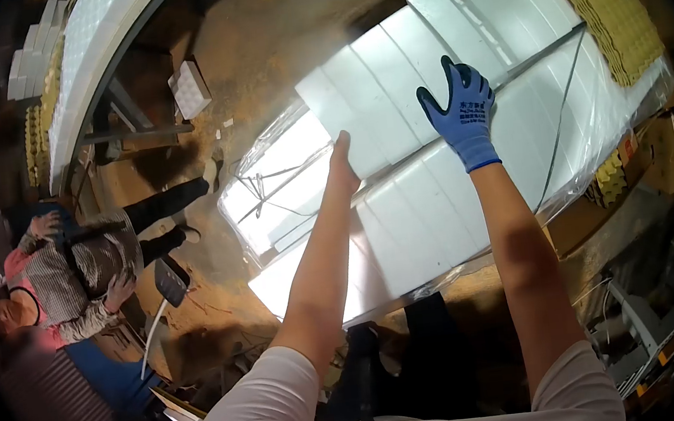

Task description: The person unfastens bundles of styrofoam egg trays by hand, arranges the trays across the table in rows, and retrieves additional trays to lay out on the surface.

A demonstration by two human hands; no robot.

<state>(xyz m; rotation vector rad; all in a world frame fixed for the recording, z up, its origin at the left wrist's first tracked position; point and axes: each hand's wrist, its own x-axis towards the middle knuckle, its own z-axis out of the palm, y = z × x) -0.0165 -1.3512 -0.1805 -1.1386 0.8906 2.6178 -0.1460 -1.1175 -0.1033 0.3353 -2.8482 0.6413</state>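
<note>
White foam blocks [402, 49] stand packed side by side in two rows inside clear plastic wrapping [238, 180]. My bare left hand [340, 167] is seen edge-on against the end of the upper row, its fingers straight and partly hidden. A blue glove with dark fingertips covers my right hand [460, 109]. It rests on top of the blocks near the gap between the rows, thumb and fingers spread. Beyond it, a dark strap [543, 50] runs along that gap. At the left end of the wrapping lie loose grey straps [260, 190].
Yellow egg-tray-like sheets [610, 17] lie stacked at the bundle's right end. Another person [82, 269] is at the left, by a dark panel on a stand [170, 281]. A loose white block [189, 90] lies beyond. A metal frame [648, 316] stands at lower right.
</note>
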